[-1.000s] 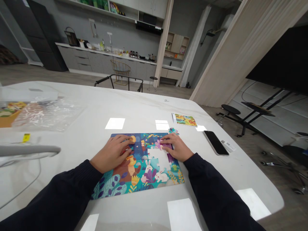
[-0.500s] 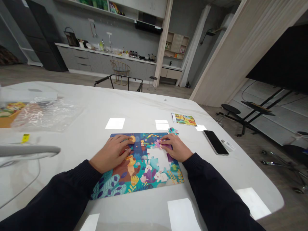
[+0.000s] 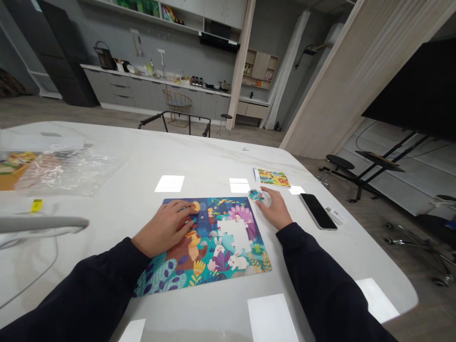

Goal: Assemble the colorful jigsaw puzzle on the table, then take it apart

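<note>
Puzzle (image 3: 213, 251) needs the flattened left hand (image 3: 167, 225) pressing steadily; right hand (image 3: 275, 207), grip parted, hold unclear, should separate loose pieces (image 3: 254, 194) beside the puzzle's far-right corner.

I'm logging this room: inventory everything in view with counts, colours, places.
jigsaw puzzle: 1, multicoloured, white gap, on table
loose pieces: count unclear, mostly teal, beside puzzle
picture card: 1, multicoloured, beyond pieces
phone: 1, black, table's right
small packet: 1, white, beside phone
plastic bag: 1, clear, table's left
printed item: 1, orange, left edge
bar: 1, grey, left
table: 1, white, foreground
chairs: 2+, black and gold, beyond table
stools: 2+, black, beyond table
cluttered counter: 1, grey, background
refrigerator: 1, dark, far left
curtains: several, pale, background
screen: 1, black, right
left hand: 1, bare, on puzzle
right hand: 1, bare, at pieces
sleeves: 2, navy, foreground
</note>
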A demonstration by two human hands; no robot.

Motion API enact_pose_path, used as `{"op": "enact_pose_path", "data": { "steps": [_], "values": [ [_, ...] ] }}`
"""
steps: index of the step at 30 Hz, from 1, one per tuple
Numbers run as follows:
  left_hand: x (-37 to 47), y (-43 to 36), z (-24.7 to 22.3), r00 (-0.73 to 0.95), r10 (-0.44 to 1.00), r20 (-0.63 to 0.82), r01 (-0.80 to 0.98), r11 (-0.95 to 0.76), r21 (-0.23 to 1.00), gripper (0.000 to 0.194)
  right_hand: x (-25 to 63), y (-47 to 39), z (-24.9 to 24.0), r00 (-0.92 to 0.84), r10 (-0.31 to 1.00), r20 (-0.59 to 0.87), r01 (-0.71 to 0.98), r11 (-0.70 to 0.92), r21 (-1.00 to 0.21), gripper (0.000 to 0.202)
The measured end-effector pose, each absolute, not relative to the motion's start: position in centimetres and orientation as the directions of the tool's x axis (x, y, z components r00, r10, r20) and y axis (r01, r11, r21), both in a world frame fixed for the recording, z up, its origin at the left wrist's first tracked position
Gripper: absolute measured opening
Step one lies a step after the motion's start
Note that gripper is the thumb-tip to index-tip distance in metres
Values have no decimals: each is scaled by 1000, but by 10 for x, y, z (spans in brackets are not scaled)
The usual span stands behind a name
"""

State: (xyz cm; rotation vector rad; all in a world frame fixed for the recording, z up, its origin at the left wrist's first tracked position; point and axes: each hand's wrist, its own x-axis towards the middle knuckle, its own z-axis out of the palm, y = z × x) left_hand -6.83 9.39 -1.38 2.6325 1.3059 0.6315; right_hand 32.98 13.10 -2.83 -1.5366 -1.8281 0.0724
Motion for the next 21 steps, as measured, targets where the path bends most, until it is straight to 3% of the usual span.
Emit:
{"op": "enact_pose_path", "data": {
  "steps": [7, 15, 18, 21],
  "values": [
    [-69, 94, -15, 545, 786, 292, 731, -616, 293, 33, 335, 140, -36, -21, 894, 447, 821, 270, -503, 47],
    [-68, 94, -15, 540, 784, 307, 726, -618, 302, 32, 326, 130, -15, -19, 833, 552, 814, 334, -476, 35],
    [-68, 94, -13, 542, 783, 305, 725, -619, 301, 32, 308, 112, 3, -134, 831, 539, 735, 449, -509, 32],
    [-68, 93, -11, 544, 787, 290, 729, -614, 302, 32, 281, 90, 15, -365, 817, 447, 603, 573, -555, 28]
  ]
}}
